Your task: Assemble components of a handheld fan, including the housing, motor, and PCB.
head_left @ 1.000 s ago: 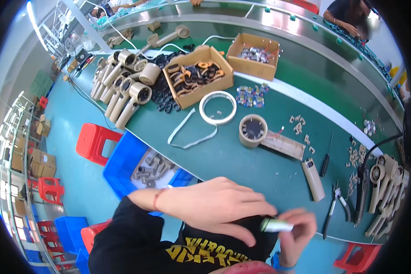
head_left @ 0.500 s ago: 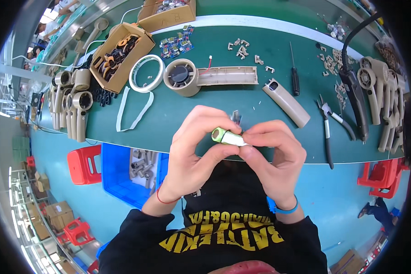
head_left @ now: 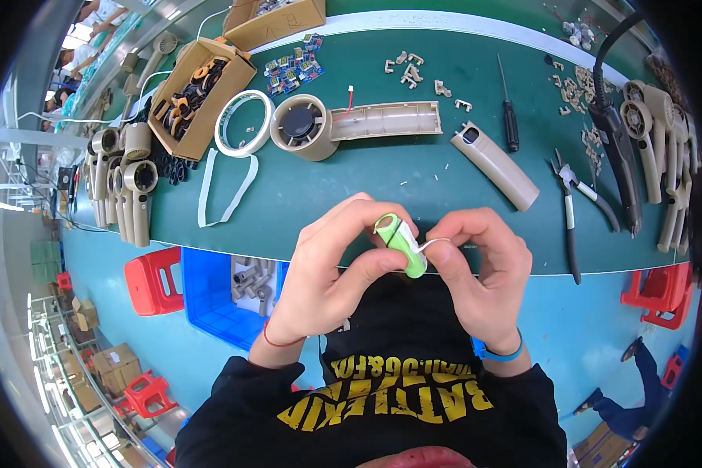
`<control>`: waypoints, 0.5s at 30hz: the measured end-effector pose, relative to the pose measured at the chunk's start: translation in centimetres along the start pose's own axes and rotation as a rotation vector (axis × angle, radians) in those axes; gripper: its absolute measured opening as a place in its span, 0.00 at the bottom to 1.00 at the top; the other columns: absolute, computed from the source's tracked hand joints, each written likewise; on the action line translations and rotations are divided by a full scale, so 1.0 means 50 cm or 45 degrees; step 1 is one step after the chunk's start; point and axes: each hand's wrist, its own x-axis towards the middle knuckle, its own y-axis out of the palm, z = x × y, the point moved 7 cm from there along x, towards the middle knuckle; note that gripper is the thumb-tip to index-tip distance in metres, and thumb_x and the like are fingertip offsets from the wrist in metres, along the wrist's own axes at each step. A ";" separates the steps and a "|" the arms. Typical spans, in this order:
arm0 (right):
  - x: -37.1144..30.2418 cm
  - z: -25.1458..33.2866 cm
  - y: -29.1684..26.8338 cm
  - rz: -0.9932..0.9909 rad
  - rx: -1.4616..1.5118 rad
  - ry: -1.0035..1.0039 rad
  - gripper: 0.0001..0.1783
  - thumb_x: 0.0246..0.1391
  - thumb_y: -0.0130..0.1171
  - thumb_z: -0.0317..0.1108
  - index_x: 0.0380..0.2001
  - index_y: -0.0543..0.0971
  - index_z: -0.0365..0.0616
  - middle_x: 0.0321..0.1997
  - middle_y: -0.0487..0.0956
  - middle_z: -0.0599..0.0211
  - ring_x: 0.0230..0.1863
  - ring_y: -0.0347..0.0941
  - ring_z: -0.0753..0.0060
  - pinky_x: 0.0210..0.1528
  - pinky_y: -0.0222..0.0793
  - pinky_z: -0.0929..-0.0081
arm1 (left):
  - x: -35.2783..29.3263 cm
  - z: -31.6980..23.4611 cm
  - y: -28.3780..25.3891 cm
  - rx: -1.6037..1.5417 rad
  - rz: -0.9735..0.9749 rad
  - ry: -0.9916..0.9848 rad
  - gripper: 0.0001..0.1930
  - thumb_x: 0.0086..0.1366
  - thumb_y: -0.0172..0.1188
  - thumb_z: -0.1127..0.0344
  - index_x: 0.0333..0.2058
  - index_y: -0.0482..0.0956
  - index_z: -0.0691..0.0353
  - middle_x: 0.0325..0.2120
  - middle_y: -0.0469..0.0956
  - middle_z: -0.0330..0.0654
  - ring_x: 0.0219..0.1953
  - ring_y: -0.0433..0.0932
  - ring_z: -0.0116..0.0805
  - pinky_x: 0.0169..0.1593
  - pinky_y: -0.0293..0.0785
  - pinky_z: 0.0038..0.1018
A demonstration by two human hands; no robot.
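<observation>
A green cylindrical battery cell [head_left: 415, 264] with a dark band and a white patch along its side is held over the table's near edge. My left hand [head_left: 331, 261] is closed on it, thumb and fingers around its upper part. From the patch a thin white strip [head_left: 432, 242] runs to my right hand [head_left: 487, 269], which pinches its end. Beyond my hands lies an opened beige handheld fan [head_left: 304, 129], its hollow handle half [head_left: 390, 121] facing up with a red wire and white plug. A loose beige handle cover [head_left: 498, 168] rests to the right.
A screwdriver [head_left: 509, 125], pliers [head_left: 567, 203] and a black corded tool [head_left: 618, 171] lie at right. Finished-looking fans [head_left: 649, 125] crowd both sides. A tape roll [head_left: 221, 129], circuit boards [head_left: 295, 66] and a parts carton [head_left: 234, 82] sit at left. A blue bin [head_left: 210, 300] stands below.
The battery has tilted more upright in my left hand. My right hand has moved slightly right, off the battery, and a white strip now stretches between them. The view has shifted a little.
</observation>
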 end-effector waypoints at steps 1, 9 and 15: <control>0.000 -0.002 -0.002 -0.016 -0.002 -0.005 0.09 0.52 0.64 0.27 0.35 0.77 0.34 0.31 0.80 0.64 0.32 0.75 0.76 0.37 0.69 0.80 | -0.001 0.004 -0.001 -0.057 -0.030 0.037 0.14 0.57 0.65 0.70 0.41 0.76 0.69 0.33 0.78 0.44 0.34 0.76 0.34 0.40 0.71 0.27; 0.002 0.025 -0.022 0.008 0.044 -0.198 0.21 0.43 0.71 0.29 0.43 0.80 0.37 0.33 0.81 0.66 0.34 0.76 0.71 0.37 0.70 0.75 | 0.001 -0.003 0.002 -0.021 -0.057 0.101 0.16 0.53 0.66 0.76 0.43 0.81 0.67 0.34 0.82 0.43 0.34 0.78 0.36 0.40 0.73 0.28; 0.002 0.046 -0.022 -0.002 -0.472 -0.493 0.17 0.34 0.74 0.29 0.33 0.85 0.44 0.28 0.79 0.68 0.29 0.75 0.67 0.28 0.69 0.73 | 0.003 -0.023 0.012 0.165 -0.061 0.094 0.21 0.46 0.68 0.75 0.42 0.83 0.71 0.31 0.83 0.47 0.32 0.79 0.32 0.37 0.73 0.24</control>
